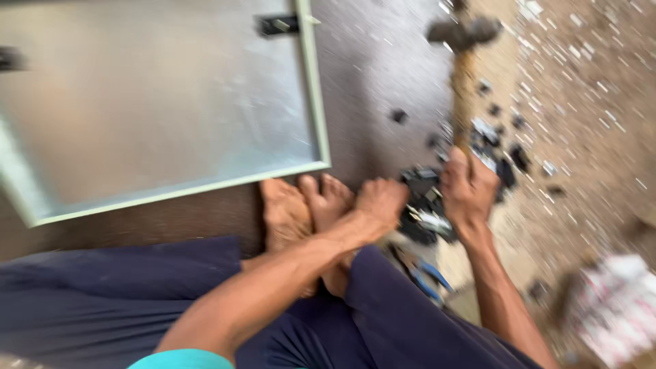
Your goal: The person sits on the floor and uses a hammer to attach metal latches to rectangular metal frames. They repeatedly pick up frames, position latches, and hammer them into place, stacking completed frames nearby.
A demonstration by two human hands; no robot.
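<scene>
While the whole view is smeared by motion blur, the broad layout reads clearly enough. At the far left lies a flat grey sheet-metal panel with a pale green frame (pixel 157 102), resting on the dark brown floor (pixel 383 61), with a small black fitting (pixel 277 25) on its top edge. Below it stretch the person's legs in dark navy trousers (pixel 102 301), crossed so that the bare feet (pixel 307 205) sit just beside the panel's lower right corner. Over the feet reaches the left hand (pixel 379 205), its fingers curled into a loose fist next to a heap of small black and silver hardware pieces (pixel 427 205); whether it grips anything cannot be told. Blue-handled pliers (pixel 420 273) lie on the floor under that heap, near the trouser leg. Further right, the right hand (pixel 468 188) has its fingers wrapped tight around the lower end of a wooden-handled hammer (pixel 463 75), whose dark metal head points away from the person, above the scattered black bits. At the far right edge sits a blurred white and pink packet (pixel 611 307) on sandy, speckled ground.
</scene>
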